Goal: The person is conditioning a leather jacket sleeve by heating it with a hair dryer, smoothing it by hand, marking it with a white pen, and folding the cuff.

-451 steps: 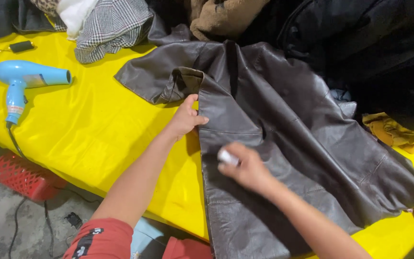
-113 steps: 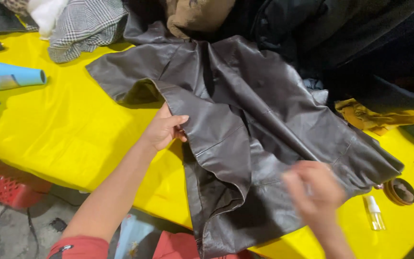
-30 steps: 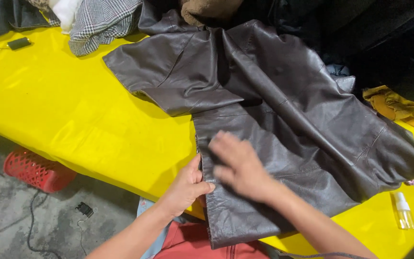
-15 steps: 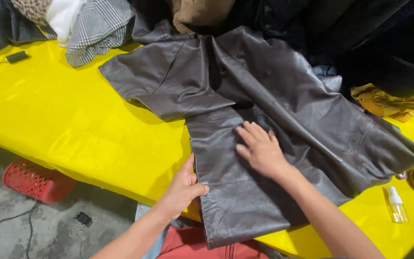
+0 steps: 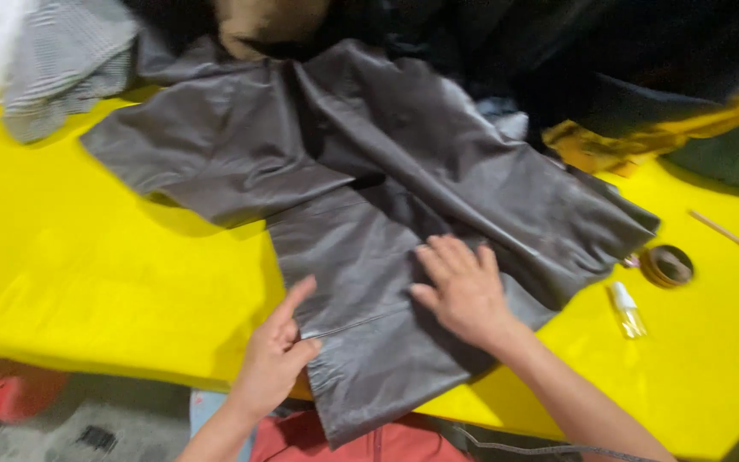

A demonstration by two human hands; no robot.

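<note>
From the head view, a dark brown leather jacket (image 5: 369, 214) is lying spread across the yellow desk (image 5: 87, 265), its hem hanging over the near edge toward the person. The right hand (image 5: 464, 287) is pressing flat on the lower panel, fingers spread and open, gripping nothing, just the palm bearing down on the leather. The left hand (image 5: 275, 355) is sitting at the jacket's left edge, near the desk's front; index finger pointing up along the edge, thumb touching the leather at a seam. That grip is loose and mostly open; whether it is pinching the edge, I cannot tell.

Off to the right, a small clear bottle (image 5: 624, 310) is lying on the desk just beside the jacket's corner, and a round brown tin (image 5: 667, 265) is sitting near it, a little further back. A thin stick (image 5: 733, 241) is lying well to the right. At the far left, a checked cloth (image 5: 66, 64) is bunching up beside a sleeve. A mustard garment (image 5: 643, 141) is heaped behind the jacket on the right, with dark clothes piled above it. A red crate (image 5: 2, 389) is showing below the desk, blurred.
</note>
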